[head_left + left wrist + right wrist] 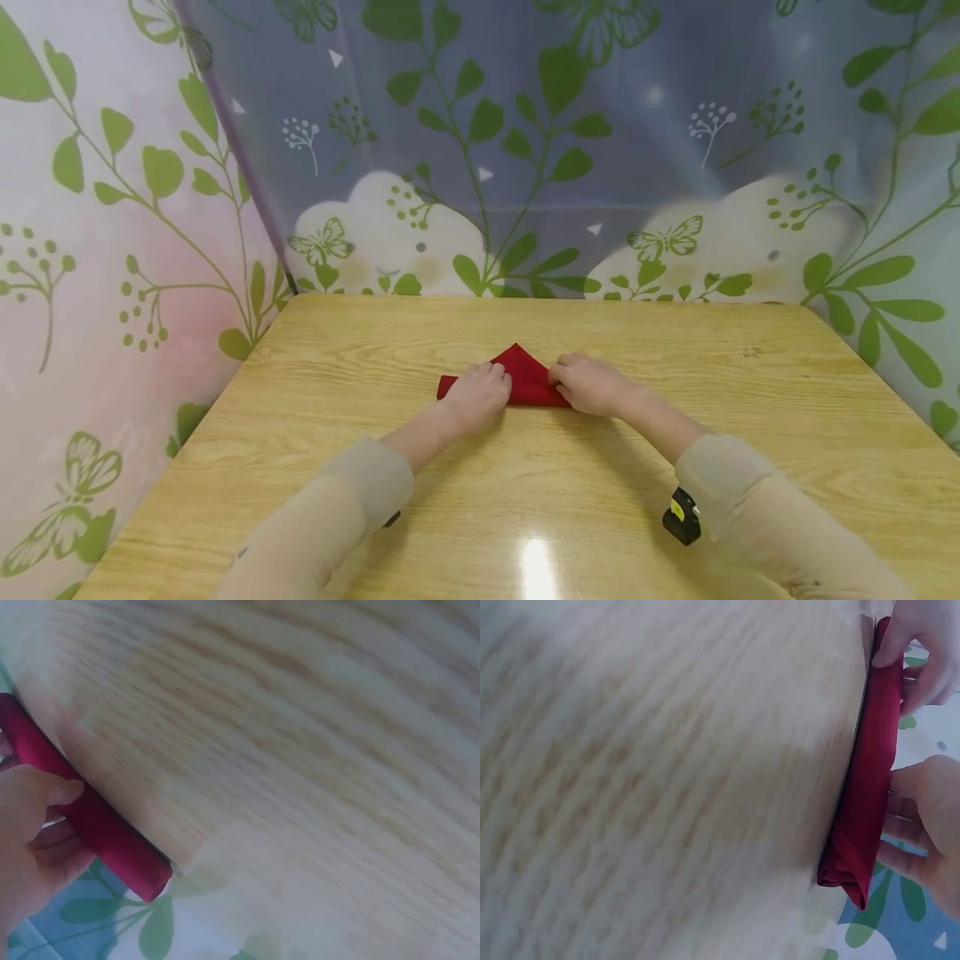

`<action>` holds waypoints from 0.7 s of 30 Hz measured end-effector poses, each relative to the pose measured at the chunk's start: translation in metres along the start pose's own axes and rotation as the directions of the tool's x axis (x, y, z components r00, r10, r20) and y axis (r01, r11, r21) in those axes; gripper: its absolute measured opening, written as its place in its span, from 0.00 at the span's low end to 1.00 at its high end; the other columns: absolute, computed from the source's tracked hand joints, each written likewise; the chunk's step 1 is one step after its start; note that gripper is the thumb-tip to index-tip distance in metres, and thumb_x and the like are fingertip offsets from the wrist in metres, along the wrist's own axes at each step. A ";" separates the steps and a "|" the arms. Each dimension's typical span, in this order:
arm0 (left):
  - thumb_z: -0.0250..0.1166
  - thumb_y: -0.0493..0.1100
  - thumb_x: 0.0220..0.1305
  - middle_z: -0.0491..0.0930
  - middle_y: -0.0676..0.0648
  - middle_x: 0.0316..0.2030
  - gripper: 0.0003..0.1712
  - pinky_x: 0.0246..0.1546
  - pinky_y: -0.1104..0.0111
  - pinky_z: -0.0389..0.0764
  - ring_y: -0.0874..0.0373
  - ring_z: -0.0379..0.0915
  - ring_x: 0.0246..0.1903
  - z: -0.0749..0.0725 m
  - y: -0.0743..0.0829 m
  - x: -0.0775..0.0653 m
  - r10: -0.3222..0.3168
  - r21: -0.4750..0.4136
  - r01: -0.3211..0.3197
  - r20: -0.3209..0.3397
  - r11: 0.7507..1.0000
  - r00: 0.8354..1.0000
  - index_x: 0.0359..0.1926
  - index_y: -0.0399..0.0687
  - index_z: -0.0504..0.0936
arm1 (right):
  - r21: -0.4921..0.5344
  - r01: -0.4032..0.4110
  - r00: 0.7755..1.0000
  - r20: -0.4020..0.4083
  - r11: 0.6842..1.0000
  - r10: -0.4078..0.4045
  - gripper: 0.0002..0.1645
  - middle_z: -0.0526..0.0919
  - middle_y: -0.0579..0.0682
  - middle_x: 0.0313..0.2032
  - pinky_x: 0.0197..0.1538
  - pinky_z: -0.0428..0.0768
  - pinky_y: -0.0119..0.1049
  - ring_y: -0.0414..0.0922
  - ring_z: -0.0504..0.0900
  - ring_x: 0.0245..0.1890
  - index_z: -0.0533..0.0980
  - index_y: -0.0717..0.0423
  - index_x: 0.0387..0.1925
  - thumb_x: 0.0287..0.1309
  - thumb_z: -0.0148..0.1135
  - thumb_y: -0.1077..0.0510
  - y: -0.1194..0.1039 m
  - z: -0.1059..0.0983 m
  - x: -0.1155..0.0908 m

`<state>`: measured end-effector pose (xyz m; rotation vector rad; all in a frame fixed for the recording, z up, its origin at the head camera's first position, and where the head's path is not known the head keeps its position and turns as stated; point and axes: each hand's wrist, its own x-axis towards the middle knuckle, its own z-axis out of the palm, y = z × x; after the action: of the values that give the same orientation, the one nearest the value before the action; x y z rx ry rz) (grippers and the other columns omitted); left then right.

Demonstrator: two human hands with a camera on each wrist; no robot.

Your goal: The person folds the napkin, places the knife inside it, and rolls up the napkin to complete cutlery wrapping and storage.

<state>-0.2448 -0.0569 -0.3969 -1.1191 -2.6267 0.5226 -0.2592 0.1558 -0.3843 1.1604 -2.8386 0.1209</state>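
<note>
A red cloth lies on the table, its near part rolled into a tube and a triangular corner pointing away from me. My left hand grips the roll left of its middle; in the left wrist view the thumb presses on the roll with fingers on the far side. At the other end, my right hand holds the cloth with curled fingers. The right wrist view has its thumb and fingers against the roll, near a loose folded end.
The wood-grain table runs back to a printed fabric backdrop with leaves and butterflies. Similar fabric hangs along the left and right sides. A black device is strapped under the right sleeve.
</note>
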 end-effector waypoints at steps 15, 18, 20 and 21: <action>0.59 0.38 0.60 0.77 0.45 0.32 0.04 0.36 0.67 0.76 0.54 0.74 0.32 0.001 0.000 0.003 -0.035 -0.155 0.045 0.069 0.987 0.997 0.35 0.42 0.77 | -0.149 0.030 0.999 -0.022 0.988 -0.034 0.14 0.71 0.46 0.27 0.30 0.73 0.38 0.43 0.71 0.27 0.74 0.54 0.30 0.46 0.70 0.54 -0.002 0.009 0.001; 0.59 0.38 0.60 0.76 0.45 0.33 0.05 0.37 0.67 0.76 0.54 0.74 0.33 0.000 -0.001 0.004 -0.054 -0.175 0.069 0.085 0.982 0.995 0.37 0.42 0.78 | -0.149 0.034 0.999 -0.021 0.988 -0.037 0.12 0.70 0.46 0.26 0.29 0.72 0.38 0.43 0.70 0.25 0.73 0.54 0.29 0.47 0.69 0.55 -0.004 0.008 0.003; 0.59 0.39 0.60 0.76 0.45 0.34 0.06 0.38 0.67 0.76 0.54 0.73 0.35 0.000 -0.001 0.003 -0.064 -0.179 0.079 0.087 0.981 0.994 0.37 0.42 0.79 | -0.155 0.034 0.999 -0.015 0.987 -0.037 0.12 0.70 0.46 0.25 0.28 0.71 0.38 0.43 0.70 0.25 0.73 0.55 0.28 0.48 0.68 0.55 -0.006 0.007 0.003; 0.59 0.39 0.60 0.76 0.45 0.35 0.05 0.38 0.66 0.75 0.53 0.72 0.36 0.000 0.000 0.003 -0.067 -0.178 0.081 0.084 0.981 0.994 0.36 0.43 0.79 | -0.158 0.033 0.999 -0.010 0.987 -0.035 0.11 0.70 0.46 0.25 0.28 0.71 0.38 0.43 0.70 0.24 0.74 0.55 0.28 0.48 0.68 0.55 -0.006 0.007 0.004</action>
<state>-0.2473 -0.0550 -0.3968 -1.0652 -2.8187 0.3233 -0.2575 0.1481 -0.3904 1.1689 -2.7572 -0.0965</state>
